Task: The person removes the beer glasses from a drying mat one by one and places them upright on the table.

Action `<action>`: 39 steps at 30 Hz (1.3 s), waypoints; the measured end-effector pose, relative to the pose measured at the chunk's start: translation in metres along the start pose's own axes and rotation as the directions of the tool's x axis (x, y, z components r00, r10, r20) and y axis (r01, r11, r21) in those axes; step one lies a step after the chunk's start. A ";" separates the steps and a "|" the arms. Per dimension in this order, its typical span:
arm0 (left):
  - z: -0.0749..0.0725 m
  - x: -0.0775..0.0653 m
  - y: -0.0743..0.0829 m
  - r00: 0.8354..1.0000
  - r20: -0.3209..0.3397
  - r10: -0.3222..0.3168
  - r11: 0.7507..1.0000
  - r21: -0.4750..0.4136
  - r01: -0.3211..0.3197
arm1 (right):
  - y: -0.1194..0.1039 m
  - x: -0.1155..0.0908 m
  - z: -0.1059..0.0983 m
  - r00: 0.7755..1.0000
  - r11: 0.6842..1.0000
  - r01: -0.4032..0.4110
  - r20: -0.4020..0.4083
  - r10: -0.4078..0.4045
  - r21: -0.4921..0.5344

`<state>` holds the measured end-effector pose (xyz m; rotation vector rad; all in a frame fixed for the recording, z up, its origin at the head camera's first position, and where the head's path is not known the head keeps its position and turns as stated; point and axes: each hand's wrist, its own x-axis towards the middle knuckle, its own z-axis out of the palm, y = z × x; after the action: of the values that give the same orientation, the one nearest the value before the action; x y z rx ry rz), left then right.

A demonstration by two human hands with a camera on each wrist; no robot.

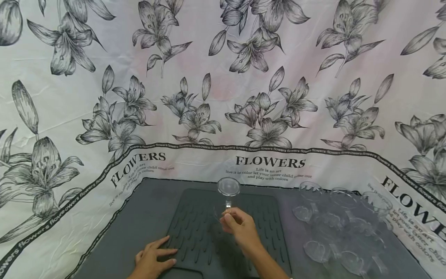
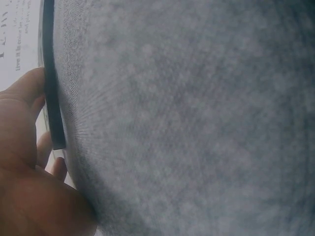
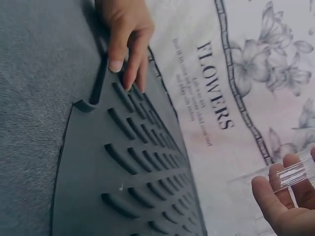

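My right hand [image 1: 240, 228] pinches the stem of a clear stemmed glass [image 1: 229, 188] above a dark drying mat [image 1: 195, 201]. A round clear end of the glass points up; its lower part is faint and partly behind the fingers. In the right wrist view the fingers hold its shiny ridged stem [image 3: 293, 176]. My left hand [image 1: 153, 257] rests with spread fingers on the mat's left front edge. The left wrist view shows the left hand [image 2: 29, 162] beside the mat's dark edge [image 2: 53, 98]. Raised slanted ridges cover the mat.
Several clear stemmed glasses [image 1: 317, 251] stand or lie close together at the right of the grey table [image 1: 129, 217]; their outlines blur into each other. A white flower-printed cloth [image 1: 198, 166] hangs behind the table and along both sides.
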<state>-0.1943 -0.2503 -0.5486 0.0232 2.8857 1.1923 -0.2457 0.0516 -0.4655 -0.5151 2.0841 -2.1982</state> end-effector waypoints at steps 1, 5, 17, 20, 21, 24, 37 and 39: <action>0.000 0.000 0.000 1.000 0.000 -0.004 1.000 0.001 0.004 | -0.002 -0.004 -0.002 1.000 1.000 0.000 0.002 0.000 0.001; 0.000 0.000 -0.001 1.000 0.000 -0.021 1.000 0.008 0.021 | -0.011 -0.021 -0.011 1.000 1.000 -0.005 -0.003 0.005 0.009; -0.002 0.000 0.000 1.000 0.013 -0.018 0.999 0.039 0.018 | -0.029 -0.072 -0.035 0.999 0.998 0.002 -0.046 0.001 0.065; -0.002 0.000 0.000 1.000 0.025 -0.014 0.999 0.033 0.013 | -0.028 -0.078 -0.044 0.996 0.995 0.005 -0.089 0.004 0.101; -0.002 0.000 0.000 1.000 0.027 -0.013 0.999 0.031 0.013 | -0.027 -0.080 -0.047 0.994 0.994 0.010 -0.107 0.002 0.109; 0.000 0.000 0.001 0.999 0.032 -0.020 1.000 0.025 0.019 | -0.026 -0.084 -0.056 0.982 0.994 0.082 -0.175 -0.069 0.067; 0.001 0.000 0.000 0.999 0.041 -0.023 0.999 0.024 0.022 | -0.032 -0.090 -0.076 0.835 0.909 0.368 -0.360 -0.416 -0.197; 0.001 0.000 0.000 0.999 0.045 -0.018 1.000 0.022 0.017 | -0.034 -0.090 -0.077 0.816 0.901 0.384 -0.383 -0.433 -0.202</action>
<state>-0.1943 -0.2500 -0.5494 0.0242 2.8541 1.1421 -0.1769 0.1524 -0.4511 -0.5925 2.5303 -2.6340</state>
